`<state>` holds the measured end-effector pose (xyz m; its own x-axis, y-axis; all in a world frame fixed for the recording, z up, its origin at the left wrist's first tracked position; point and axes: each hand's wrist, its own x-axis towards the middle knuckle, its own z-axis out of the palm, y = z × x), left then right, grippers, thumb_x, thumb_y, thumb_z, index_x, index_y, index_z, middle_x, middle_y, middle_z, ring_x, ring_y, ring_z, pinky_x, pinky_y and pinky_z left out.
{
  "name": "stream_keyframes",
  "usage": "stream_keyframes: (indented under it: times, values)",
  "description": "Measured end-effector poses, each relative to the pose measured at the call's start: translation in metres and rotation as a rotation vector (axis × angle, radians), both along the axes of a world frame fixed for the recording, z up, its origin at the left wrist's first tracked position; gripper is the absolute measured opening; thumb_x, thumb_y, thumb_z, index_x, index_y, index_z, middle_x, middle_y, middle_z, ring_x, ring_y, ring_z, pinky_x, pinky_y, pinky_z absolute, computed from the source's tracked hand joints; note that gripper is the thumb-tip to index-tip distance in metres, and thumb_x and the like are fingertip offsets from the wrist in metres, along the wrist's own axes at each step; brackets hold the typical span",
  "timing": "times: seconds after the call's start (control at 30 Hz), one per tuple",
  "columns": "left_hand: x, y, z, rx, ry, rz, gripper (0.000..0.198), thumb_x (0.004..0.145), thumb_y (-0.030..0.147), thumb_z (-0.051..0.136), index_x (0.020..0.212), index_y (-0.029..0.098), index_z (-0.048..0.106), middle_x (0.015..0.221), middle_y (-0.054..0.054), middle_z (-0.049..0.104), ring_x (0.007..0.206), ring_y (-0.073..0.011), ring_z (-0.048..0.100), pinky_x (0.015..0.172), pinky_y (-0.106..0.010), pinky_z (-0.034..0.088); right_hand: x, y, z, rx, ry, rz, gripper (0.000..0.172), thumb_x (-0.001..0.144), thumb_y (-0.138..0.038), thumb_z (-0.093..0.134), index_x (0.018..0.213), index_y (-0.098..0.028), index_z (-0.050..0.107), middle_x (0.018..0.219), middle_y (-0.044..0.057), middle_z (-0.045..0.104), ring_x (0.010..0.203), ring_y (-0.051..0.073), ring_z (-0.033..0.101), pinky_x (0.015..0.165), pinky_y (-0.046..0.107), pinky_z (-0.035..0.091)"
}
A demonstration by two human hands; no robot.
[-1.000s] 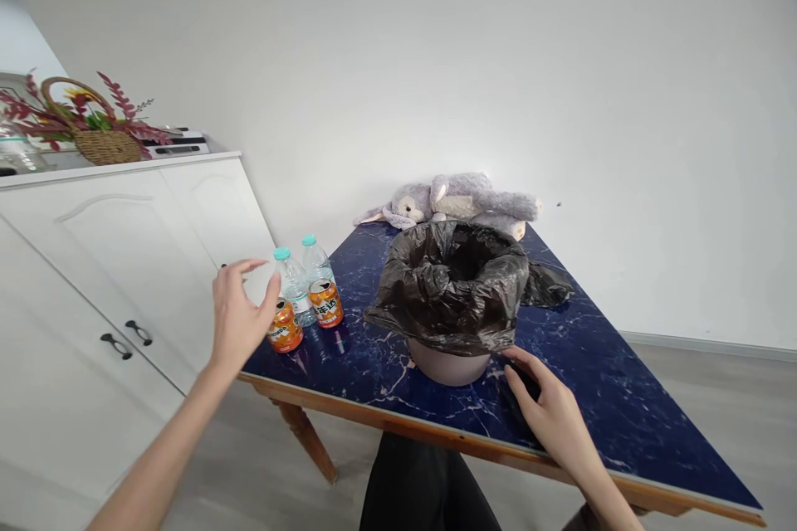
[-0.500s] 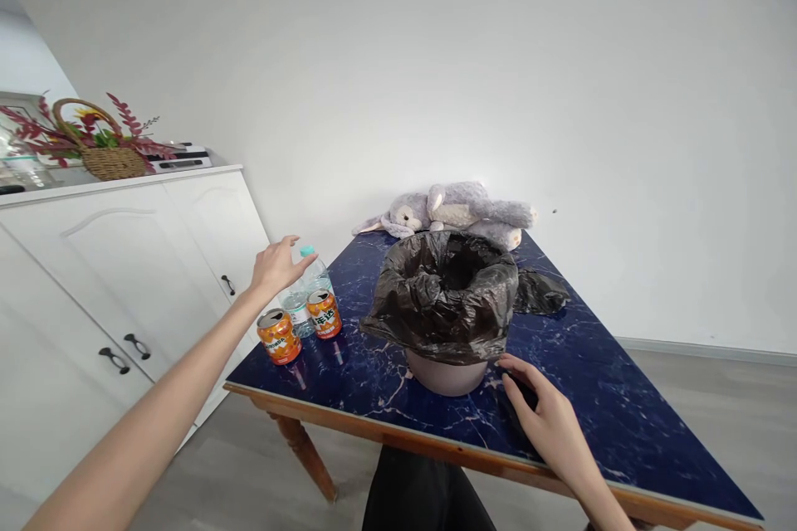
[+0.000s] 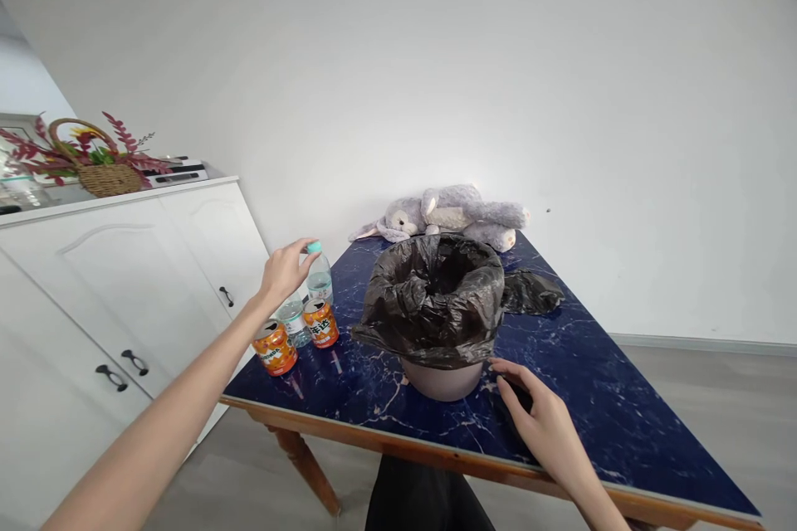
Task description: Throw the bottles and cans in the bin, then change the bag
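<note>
My left hand point(image 3: 283, 270) reaches over the table's left corner, and its fingertips are closed on the teal cap of a clear water bottle point(image 3: 320, 282). A second water bottle point(image 3: 291, 317) stands just below the hand, partly hidden. Two orange drink cans stand in front of the bottles, one point(image 3: 272, 346) near the table edge and the other point(image 3: 320, 322) beside it. A round bin lined with a black bag point(image 3: 436, 299) stands mid-table. My right hand point(image 3: 535, 423) lies on the table by the bin's pink base point(image 3: 443, 379), fingers stretched over a dark patch.
The dark blue marbled table point(image 3: 598, 406) has a wooden edge. A grey plush toy point(image 3: 448, 211) lies at its far end and a loose black bag point(image 3: 529, 290) sits behind the bin. White cabinets point(image 3: 124, 265) with a flower basket point(image 3: 103, 170) stand on the left.
My left hand moved away from the near can, up and farther over the bottles, and closed its fingertips on the far bottle's cap. My right hand stayed by the bin.
</note>
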<state>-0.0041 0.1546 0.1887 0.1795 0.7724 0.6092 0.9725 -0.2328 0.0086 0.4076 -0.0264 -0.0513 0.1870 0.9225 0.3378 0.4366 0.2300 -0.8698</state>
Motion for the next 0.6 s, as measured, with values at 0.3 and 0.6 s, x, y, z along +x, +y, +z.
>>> stream_keyframes:
  times: [0.3, 0.6]
  values:
    - [0.085, -0.082, 0.096, 0.554, -0.438, -0.568, 0.038, 0.102, 0.043, 0.067, 0.135, 0.025, 0.064, 0.135, -0.004, 0.072, 0.12, -0.0221, 0.073, 0.107, -0.04, 0.06, -0.001, 0.002, -0.005, 0.007, 0.112, 0.02, 0.04, 0.099, -0.055, 0.054, 0.121, -0.025, 0.07, 0.128, 0.01, 0.075, 0.121, 0.032, 0.07, 0.104, 0.047, 0.056]
    - [0.163, -0.139, 0.087, 0.208, -0.311, -0.866, 0.033, 0.102, 0.032, 0.068, 0.135, 0.025, 0.064, 0.131, -0.005, 0.074, 0.119, -0.0214, 0.073, 0.11, -0.042, 0.059, 0.009, 0.027, 0.126, 0.324, 0.261, -0.165, 0.043, 0.101, -0.055, 0.056, 0.129, -0.023, 0.063, 0.133, 0.014, 0.069, 0.122, 0.03, 0.065, 0.105, 0.049, 0.053]
